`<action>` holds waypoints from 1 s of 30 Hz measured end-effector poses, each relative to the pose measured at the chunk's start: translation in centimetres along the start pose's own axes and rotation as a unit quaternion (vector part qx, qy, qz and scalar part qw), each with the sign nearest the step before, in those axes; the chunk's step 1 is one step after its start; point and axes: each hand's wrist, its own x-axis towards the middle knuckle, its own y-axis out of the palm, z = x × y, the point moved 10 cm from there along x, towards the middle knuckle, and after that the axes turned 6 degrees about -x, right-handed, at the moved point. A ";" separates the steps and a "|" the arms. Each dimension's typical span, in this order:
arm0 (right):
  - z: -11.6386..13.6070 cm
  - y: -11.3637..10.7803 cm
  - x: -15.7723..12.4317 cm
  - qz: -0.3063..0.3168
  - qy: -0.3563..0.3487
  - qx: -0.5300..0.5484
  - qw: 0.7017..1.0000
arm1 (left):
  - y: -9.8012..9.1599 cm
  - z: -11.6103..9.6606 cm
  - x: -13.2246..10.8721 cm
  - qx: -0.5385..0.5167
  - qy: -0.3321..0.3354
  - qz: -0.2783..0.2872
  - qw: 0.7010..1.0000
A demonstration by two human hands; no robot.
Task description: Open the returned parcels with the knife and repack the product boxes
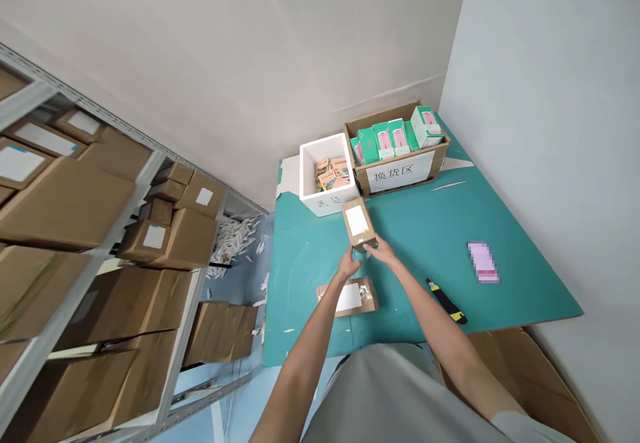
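In front of me a small cardboard box [364, 236] with a white label is tilted between my two hands. My left hand [349, 266] is at its lower left corner, fingers partly hidden by the box and thumb pointing right. My right hand [381, 251] grips the lower right corner. Another cardboard box [371, 294], with a white label and clear tape, lies on the green table nearer to me, partly behind my left forearm. A yellow and black utility knife [447, 301] rests right of my right forearm.
Behind the held box stands a white foam bin [327, 201] with small orange packs. Beside it a carton [440, 163] holds green and pink boxes. A pixelated pink item [483, 262] lies on the green table [295, 263]. Shelves [183, 336] of cardboard boxes stand left.
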 end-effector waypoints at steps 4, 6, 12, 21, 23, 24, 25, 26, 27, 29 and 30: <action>-2.4 -3.1 0.5 -0.020 0.001 -0.010 1.000 | 3.7 -0.5 0.7 0.029 -0.010 0.014 0.999; -3.4 -4.7 1.0 -0.028 0.005 -0.019 0.999 | 5.3 -1.7 1.7 0.041 -0.002 0.020 0.999; -9.3 -9.6 -0.5 -0.049 0.040 -0.078 0.995 | 7.4 -3.6 1.4 0.059 0.045 0.032 0.997; -22.1 -16.9 -15.6 -0.110 0.157 -0.274 0.942 | -3.5 5.9 -13.0 0.165 0.092 -0.166 0.968; -21.8 -16.2 -16.8 -0.109 0.153 -0.255 0.949 | -6.3 9.2 -15.0 0.164 0.037 -0.186 0.968; -21.4 -15.5 -16.8 -0.102 0.149 -0.250 0.951 | -7.3 10.4 -15.6 0.159 0.017 -0.187 0.969; -20.9 -14.5 -16.6 -0.092 0.144 -0.246 0.954 | -8.0 11.5 -16.1 0.150 0.003 -0.184 0.971; -20.2 -13.4 -16.3 -0.081 0.139 -0.241 0.957 | -8.6 12.4 -16.4 0.139 -0.006 -0.178 0.974; -19.4 -12.1 -15.8 -0.071 0.132 -0.234 0.961 | -8.9 13.0 -16.5 0.128 -0.010 -0.170 0.977; -17.4 -9.0 -14.9 -0.049 0.117 -0.201 0.971 | -9.0 13.8 -16.4 0.105 -0.005 -0.147 0.983; -16.2 -7.2 -14.5 -0.035 0.107 -0.175 0.978 | -8.7 14.0 -16.4 0.092 0.001 -0.135 0.987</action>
